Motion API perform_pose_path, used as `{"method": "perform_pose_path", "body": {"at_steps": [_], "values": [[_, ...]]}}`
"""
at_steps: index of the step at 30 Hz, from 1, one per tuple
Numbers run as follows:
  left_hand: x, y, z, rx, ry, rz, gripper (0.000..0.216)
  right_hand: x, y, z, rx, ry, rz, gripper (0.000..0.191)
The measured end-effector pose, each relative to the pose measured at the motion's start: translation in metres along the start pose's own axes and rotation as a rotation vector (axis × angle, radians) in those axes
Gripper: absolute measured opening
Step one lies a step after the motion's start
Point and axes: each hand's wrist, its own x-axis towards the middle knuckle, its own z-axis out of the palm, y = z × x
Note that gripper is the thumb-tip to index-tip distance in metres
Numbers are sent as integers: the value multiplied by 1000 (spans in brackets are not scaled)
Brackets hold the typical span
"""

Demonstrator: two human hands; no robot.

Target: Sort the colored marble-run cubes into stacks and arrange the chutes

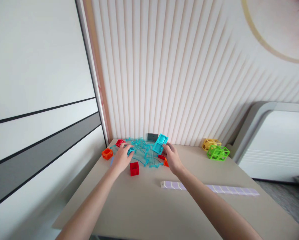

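Note:
My right hand (172,156) grips a turquoise two-cell plastic piece (160,144) by its lower right edge, holding it tilted above the table. In my left hand (121,158) a small blue plastic piece (130,150) is pinched between thumb and fingers; its full shape is partly hidden. Between the hands lies a spread of thin, see-through turquoise pieces (145,151). A red open cube (134,169) rests just right of my left wrist. An orange cube (107,153) and a red cube (119,142) lie left of and behind that hand. Another orange piece (166,162) is partly covered by my right hand.
A yellow frame block (211,144) and a green frame block (218,153) stand at the table's back right. A lilac marked strip (233,190) lies across the table (139,210), under my right forearm. Behind are a ribbed wall and a dark socket (152,137); a white cabinet is left.

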Motion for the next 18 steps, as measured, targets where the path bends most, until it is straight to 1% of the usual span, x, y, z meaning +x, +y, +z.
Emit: {"method": "perform_pose_path", "body": {"at_steps": [2, 4, 7, 9, 13, 15, 18], "values": [[9, -12, 4, 47, -22, -39, 23, -2, 3, -3, -10, 0, 15, 36], [14, -19, 9, 83, -57, -53, 21, -4, 6, -4, -21, -3, 25, 36], [14, -22, 17, 111, -108, -41, 22, -5, 10, -5, -41, -9, 22, 39], [13, -20, 21, 113, -121, -25, 27, -3, 13, -5, -60, -8, 10, 42], [12, -6, 19, 64, -83, 41, 35, 1, 21, -3, -105, 4, -21, 45], [10, 8, 15, 1, -73, 117, 37, 2, 24, 1, -119, -6, -35, 44], [3, 34, 11, -114, -91, 236, 40, 1, 22, 9, -117, -55, -41, 39]]}}
